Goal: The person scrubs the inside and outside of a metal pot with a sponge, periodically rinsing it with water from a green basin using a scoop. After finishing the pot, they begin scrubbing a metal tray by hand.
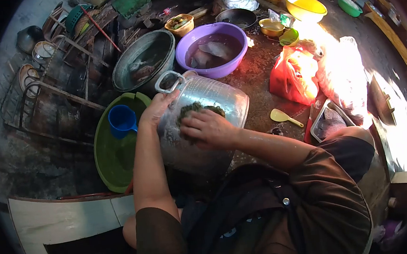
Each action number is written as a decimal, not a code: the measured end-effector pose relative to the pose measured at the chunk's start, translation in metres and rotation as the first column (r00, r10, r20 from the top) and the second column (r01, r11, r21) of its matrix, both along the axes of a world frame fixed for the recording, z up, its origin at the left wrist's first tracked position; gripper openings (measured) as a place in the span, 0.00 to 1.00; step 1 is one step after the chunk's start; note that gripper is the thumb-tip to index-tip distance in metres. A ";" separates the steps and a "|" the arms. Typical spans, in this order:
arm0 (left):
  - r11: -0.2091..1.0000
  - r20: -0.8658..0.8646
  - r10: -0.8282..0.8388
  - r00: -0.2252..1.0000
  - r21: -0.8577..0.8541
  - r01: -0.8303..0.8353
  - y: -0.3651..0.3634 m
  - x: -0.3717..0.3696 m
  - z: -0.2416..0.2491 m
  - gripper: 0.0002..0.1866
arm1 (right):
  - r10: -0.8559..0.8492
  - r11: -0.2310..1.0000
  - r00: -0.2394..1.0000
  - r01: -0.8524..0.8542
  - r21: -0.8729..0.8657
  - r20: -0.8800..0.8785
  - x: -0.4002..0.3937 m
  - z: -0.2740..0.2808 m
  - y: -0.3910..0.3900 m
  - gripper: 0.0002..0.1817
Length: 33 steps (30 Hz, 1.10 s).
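Head view: our left hand (157, 110) steadies the tilted metal pot (203, 122) while our right hand (206, 128) presses a green scrubber (195, 109); wet, it could slip.

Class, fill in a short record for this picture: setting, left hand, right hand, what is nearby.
Setting: dirt floor crowded with basins and bowls
Left hand: grip on the rim of the metal pot, which is tilted on its side
Right hand: presses a green scrubber against the pot's side
Nearby left: green basin with a blue cup in it
Nearby behind: purple basin, grey basin
Nearby right: yellow scoop, red bag
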<state>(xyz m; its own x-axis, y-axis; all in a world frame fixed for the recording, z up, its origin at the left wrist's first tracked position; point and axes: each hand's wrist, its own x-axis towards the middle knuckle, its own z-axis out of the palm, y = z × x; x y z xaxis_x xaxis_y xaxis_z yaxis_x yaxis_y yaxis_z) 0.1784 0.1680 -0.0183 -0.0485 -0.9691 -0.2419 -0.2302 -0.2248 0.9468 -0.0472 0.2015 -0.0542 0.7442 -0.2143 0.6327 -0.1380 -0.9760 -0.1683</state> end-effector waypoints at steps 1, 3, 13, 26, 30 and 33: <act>0.999 -0.062 -0.008 0.998 -0.041 0.005 -0.001 -0.009 -0.001 0.18 | -0.009 1.000 1.000 0.009 -0.002 0.004 -0.007 0.002 -0.003 0.31; 0.998 0.012 -0.055 0.998 -0.012 0.055 -0.009 -0.014 -0.007 0.19 | -0.057 0.988 0.998 0.056 0.145 -0.001 -0.021 0.003 -0.013 0.31; 0.973 0.035 -0.127 0.991 -0.192 0.132 -0.008 -0.047 -0.011 0.19 | -0.548 0.808 0.826 0.484 0.337 0.128 -0.028 -0.003 -0.074 0.19; 0.999 -0.091 0.001 0.996 -0.047 -0.005 0.016 0.000 -0.014 0.20 | -0.516 0.571 0.854 0.397 0.718 -0.061 -0.035 -0.035 -0.128 0.25; 0.999 -0.041 0.034 0.999 0.009 -0.034 0.021 -0.011 0.002 0.18 | -0.579 0.612 0.811 0.497 0.615 -0.080 -0.013 -0.030 -0.123 0.24; 0.973 0.015 0.225 0.974 -0.045 -0.225 0.022 -0.008 -0.006 0.18 | -0.350 0.893 0.919 0.267 0.363 0.183 0.012 -0.005 -0.081 0.21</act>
